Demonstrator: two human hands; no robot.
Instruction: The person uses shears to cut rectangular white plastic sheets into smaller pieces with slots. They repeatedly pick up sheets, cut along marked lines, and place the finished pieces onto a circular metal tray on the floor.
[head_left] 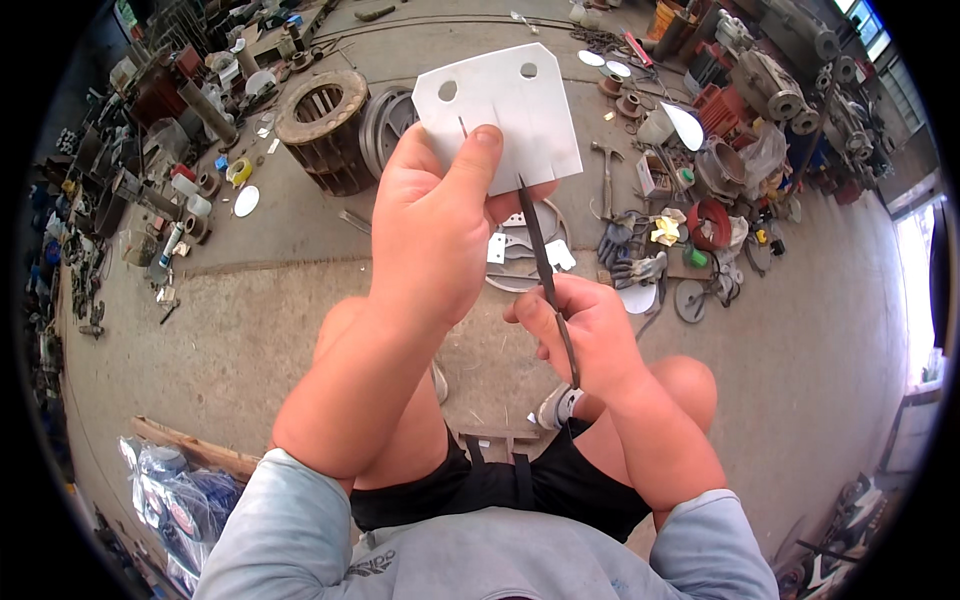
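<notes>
I hold one flat white sheet of thin gasket-like material [505,105], roughly square with rounded corners, up in front of me in my left hand [430,230], thumb pressed on its face and fingers curled behind it. The sheet has two round punched holes near its top edge, a small notch between them, and one straight slit running down from its left hole side. My right hand [585,335] is closed around the handles of one pair of dark metal scissors [545,270], whose long slim blades point up and meet the lower edge of the sheet just right of my left thumb.

Below the sheet, on the rough grey concrete floor [270,310], lies one round metal ring plate [520,255] with a few small white offcuts on it. Left of the sheet stands one rusty ribbed cast-iron drum [325,130], and one grey grooved pulley wheel [385,120] leans against it. Right of the sheet lie one hammer with a wooden handle [607,170] and, lower, one pair of grey work gloves [630,265]. Further right of the sheet I count one red metal ring [710,222]. My two bare knees sit beneath my hands, with black shorts and pale blue sleeves.
</notes>
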